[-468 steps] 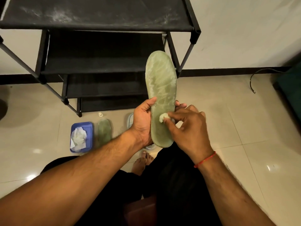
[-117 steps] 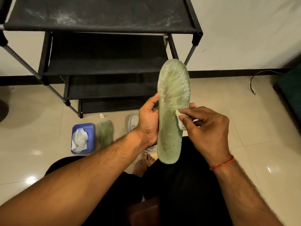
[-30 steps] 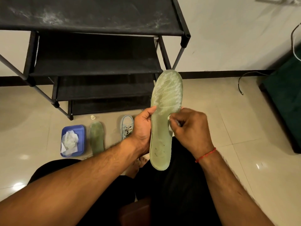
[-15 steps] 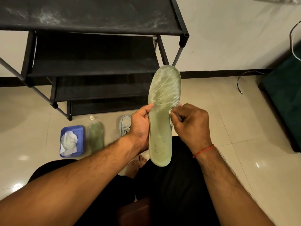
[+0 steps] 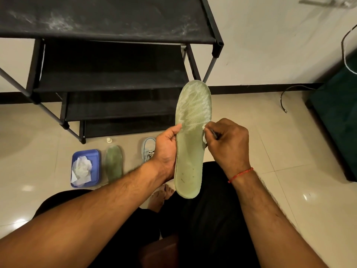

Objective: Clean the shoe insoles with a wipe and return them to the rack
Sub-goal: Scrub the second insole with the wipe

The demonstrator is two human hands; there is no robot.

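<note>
The insole at frame centre, the rack behind it, upper left.
The left hand holds its left edge, the right hand with the wipe its right; on the floor, lower left: tray, second insole, shoe, left to right.

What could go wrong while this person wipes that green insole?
The left hand grips the insole at one edge, so rubbing might bend it or knock it loose. The wipe is a small wad; the whitish toe area could be missed. The rack's top shelf looks dusty and might re-soil it.
</note>
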